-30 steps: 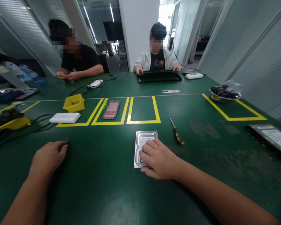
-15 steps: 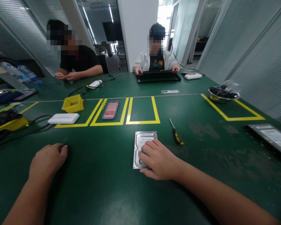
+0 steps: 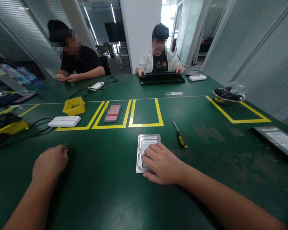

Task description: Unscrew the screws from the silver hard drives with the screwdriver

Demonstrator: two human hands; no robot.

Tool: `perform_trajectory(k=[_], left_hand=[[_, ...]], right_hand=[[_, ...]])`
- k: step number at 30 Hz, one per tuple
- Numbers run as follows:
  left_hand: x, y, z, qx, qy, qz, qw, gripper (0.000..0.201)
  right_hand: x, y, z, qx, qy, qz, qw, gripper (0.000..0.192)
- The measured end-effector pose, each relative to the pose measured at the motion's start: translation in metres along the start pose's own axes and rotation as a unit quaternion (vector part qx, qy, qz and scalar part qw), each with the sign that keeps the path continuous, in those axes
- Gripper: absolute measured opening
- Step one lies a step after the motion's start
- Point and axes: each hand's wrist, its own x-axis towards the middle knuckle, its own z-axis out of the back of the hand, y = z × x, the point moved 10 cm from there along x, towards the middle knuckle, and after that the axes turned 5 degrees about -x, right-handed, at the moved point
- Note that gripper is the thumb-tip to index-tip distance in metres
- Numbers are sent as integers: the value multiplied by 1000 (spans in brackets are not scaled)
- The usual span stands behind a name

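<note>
Flat right hand (image 3: 162, 163) atop lengthwise hard drive (image 3: 147, 145)

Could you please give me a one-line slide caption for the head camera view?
Right hand rests on a hard drive beside a screwdriver; left hand lies on the green table.

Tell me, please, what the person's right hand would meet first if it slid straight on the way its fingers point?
The right hand lies on the hard drive, fingers pointing up and left. Beyond the drive, probably bare green table, then the yellow tape outline; depth is uncertain.
</note>
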Motion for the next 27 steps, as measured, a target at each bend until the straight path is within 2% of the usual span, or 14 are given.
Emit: perform_trajectory(k=[9,14,19,27], left_hand=[[-2,-4,4,-7,-22,-12,1000,43],[-9,6,15,-53,-57,37,996,51],[-16,17,13,-66,-16,110,992,65],[-32,8,15,-53,1,120,991,68]], right_hand=[[-1,1,0,5,-3,2,1000,40],[-1,0,0,3,-1,0,1000,40],[-1,1,1,2,-2,1,1000,40],[0,1,-1,-4,0,0,1000,40]])
